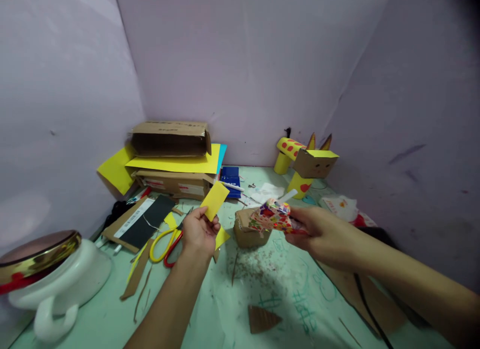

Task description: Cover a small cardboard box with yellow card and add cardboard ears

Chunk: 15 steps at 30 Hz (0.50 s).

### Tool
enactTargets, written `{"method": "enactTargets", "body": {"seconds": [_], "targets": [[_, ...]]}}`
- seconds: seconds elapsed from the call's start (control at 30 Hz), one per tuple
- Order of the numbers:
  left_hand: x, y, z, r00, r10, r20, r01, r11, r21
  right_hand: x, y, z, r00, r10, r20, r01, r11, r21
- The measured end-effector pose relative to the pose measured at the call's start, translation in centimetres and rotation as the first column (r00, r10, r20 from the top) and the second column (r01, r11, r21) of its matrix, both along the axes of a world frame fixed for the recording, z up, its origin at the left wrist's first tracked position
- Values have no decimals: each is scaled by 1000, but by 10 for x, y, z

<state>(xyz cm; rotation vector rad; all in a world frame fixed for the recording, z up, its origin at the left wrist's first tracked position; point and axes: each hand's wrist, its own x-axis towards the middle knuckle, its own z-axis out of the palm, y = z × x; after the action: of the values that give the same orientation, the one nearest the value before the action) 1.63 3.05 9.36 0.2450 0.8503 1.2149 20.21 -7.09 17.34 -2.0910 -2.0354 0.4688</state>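
A small yellow paper rectangle (215, 200) is pinched between the thumb and fingers of my left hand (200, 233). My right hand (318, 228) is wrapped round a flower-patterned hot glue gun (272, 216), with a whitish glue stick (288, 196) poking out of its back. Behind and below the gun's front end sits a small cardboard box (250, 234), partly covered by it. Another yellow paper piece (222, 238) lies just past my left hand. Scissors with yellow handles (162, 245) and a red-handled pair (173, 251) rest left of that hand, partly overlapping.
A cardboard animal figure (315, 164) with a spotted yellow body stands at the back right. Cardboard boxes (170, 139) and yellow sheets (176, 164) are stacked at the back left. A white pot (71, 274) occupies the left edge. A cardboard scrap (262, 319) lies in front.
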Motion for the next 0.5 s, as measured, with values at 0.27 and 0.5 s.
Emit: {"method": "enactTargets", "body": {"seconds": [0.27, 0.5], "targets": [[-1, 1, 0, 1000, -4, 5, 4, 1000, 0, 0, 5, -6, 964, 29, -263, -26, 1000, 13], [1, 2, -4, 1000, -1, -21, 1, 1000, -5, 37, -2, -1, 856, -175, -487, 238, 969, 70]]}}
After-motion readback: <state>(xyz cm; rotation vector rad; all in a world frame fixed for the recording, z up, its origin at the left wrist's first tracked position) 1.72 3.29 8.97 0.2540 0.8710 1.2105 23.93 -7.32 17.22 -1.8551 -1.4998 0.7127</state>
